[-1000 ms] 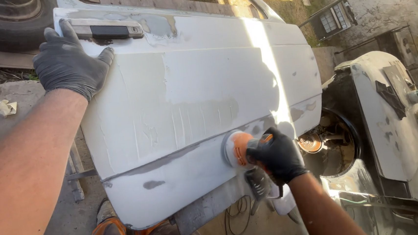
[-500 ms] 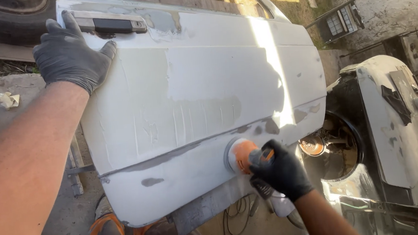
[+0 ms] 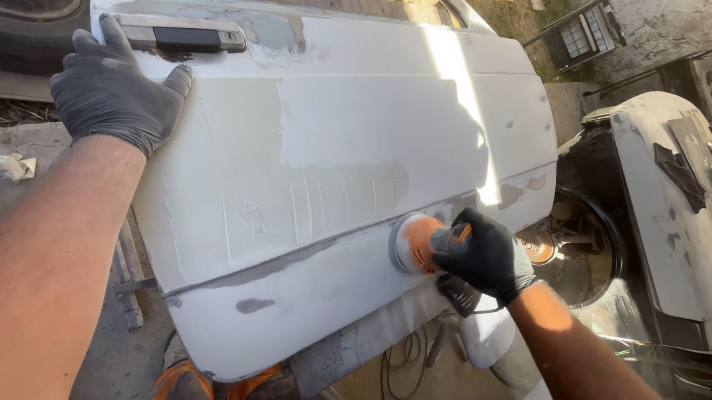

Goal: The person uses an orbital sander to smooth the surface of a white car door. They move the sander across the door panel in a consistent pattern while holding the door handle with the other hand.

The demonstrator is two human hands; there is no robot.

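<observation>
Two gloved hands work on the long white car door (image 3: 330,185), which lies left to right. Near its low edge, the right hand (image 3: 481,254) grips the orange sander (image 3: 413,243); far left, the left hand (image 3: 110,83) presses flat and open.

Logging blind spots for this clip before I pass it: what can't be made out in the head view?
- Sander: its body and switch are hidden under the gloved right hand.
- Car door: the lower corner is covered by the person's knee and the window frame runs off the top edge.
- Door handle: its near end lies behind the left hand.
- Cables: in shadow, ends untraceable.
</observation>
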